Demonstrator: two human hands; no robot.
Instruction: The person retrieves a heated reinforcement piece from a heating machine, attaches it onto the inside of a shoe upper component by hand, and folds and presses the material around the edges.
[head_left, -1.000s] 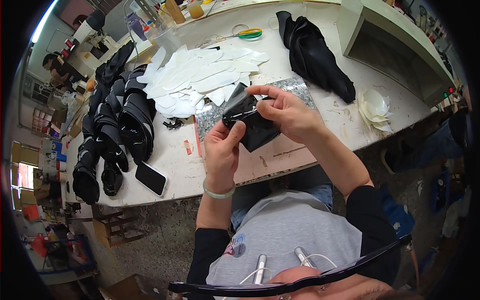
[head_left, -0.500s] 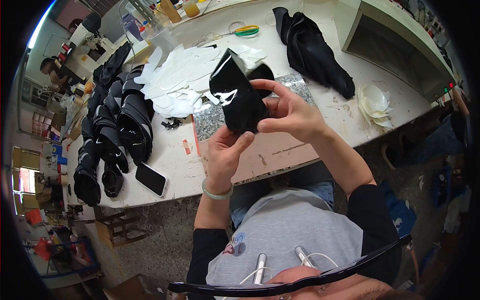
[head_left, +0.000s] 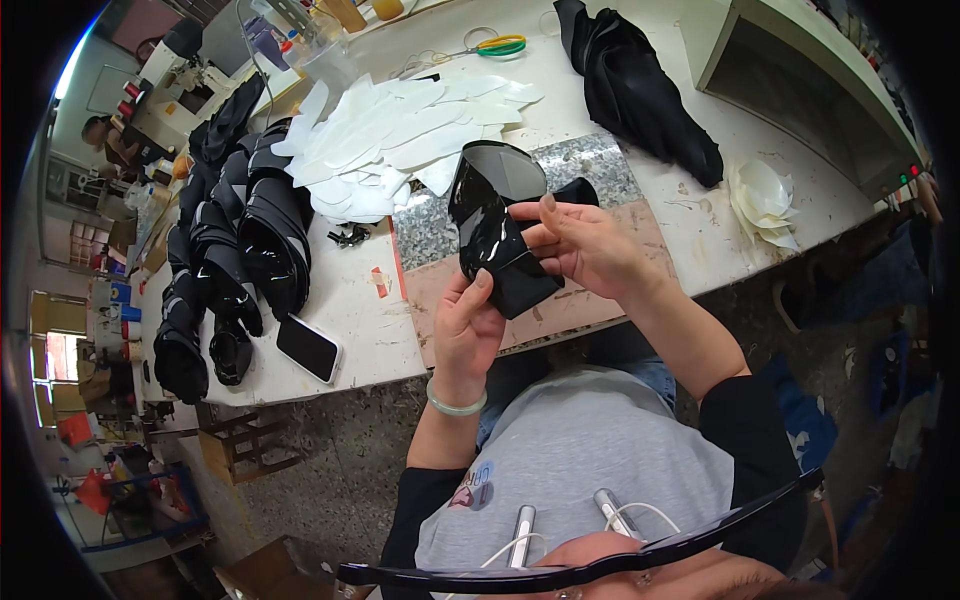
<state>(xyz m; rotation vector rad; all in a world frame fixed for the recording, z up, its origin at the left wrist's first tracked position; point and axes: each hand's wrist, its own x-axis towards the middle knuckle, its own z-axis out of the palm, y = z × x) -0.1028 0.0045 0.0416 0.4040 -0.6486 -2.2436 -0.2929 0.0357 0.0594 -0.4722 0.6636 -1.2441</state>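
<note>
A glossy black shoe upper [head_left: 487,222] with a grey lining [head_left: 508,172] stands curled above the work board. My left hand [head_left: 468,320] pinches its lower left edge, thumb in front and fingers behind. My right hand [head_left: 595,250] is at its right side, fingers reaching against the upper and the thumb lifted apart from them. Part of the upper shows dark behind this hand. Under it lies a board with a speckled stone slab [head_left: 425,235] and a worn pinkish strip [head_left: 640,245].
White cut pieces [head_left: 400,125] pile up behind the board. Black uppers [head_left: 270,245] are stacked at left, beside a phone [head_left: 307,349]. Scissors [head_left: 500,46], black material [head_left: 645,100], nested white pieces [head_left: 760,205] and a grey box-shaped machine [head_left: 800,90] stand farther off.
The upper has come lower and nearer me and has turned, so its grey lining now shows. My right thumb has come off its lower edge and lifted.
</note>
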